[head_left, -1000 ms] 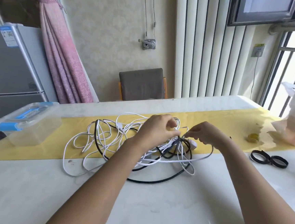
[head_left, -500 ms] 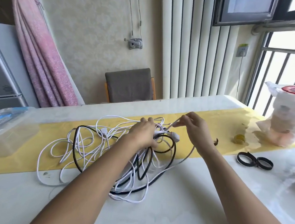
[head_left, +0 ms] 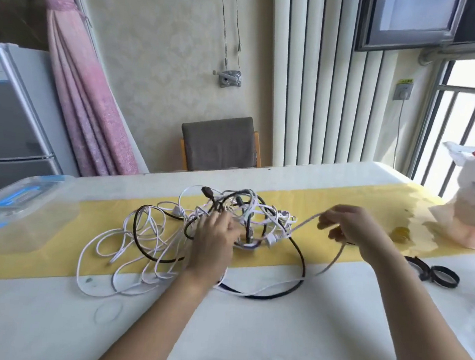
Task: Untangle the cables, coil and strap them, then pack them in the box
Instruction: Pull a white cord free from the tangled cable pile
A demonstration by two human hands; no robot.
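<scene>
Head view, the sole view available. The right hand (head_left: 350, 227) pinched a white cable (head_left: 304, 223) between thumb and fingertips. The strand ran taut from that grip leftward into the tangle (head_left: 244, 217), with a loose length falling below the hand toward the near table (head_left: 245, 338).

The left hand (head_left: 214, 235) lay on the tangle, palm down. Blur prevented a finding on whether its fingers gripped a strand or merely pressed the mass.

The tangle, white leads mixed with a black cable (head_left: 298, 254), sat on the yellow runner (head_left: 52, 252) under and to the left of the left hand. Loops spilled off the runner's near edge.

The clear box (head_left: 18, 212) stood well apart, far to the left of the left hand. The black straps (head_left: 435, 273) lay just right of the right forearm, untouched.

Assessment: the untangling step was in hand. Nothing was coiled, strapped or packed.

The next move would call for drawing the white cable rightward while the left hand anchored the mass. It would also call for finding where the strand passed under the black loop, and feeding it through rather than pulling the knot tighter.
</scene>
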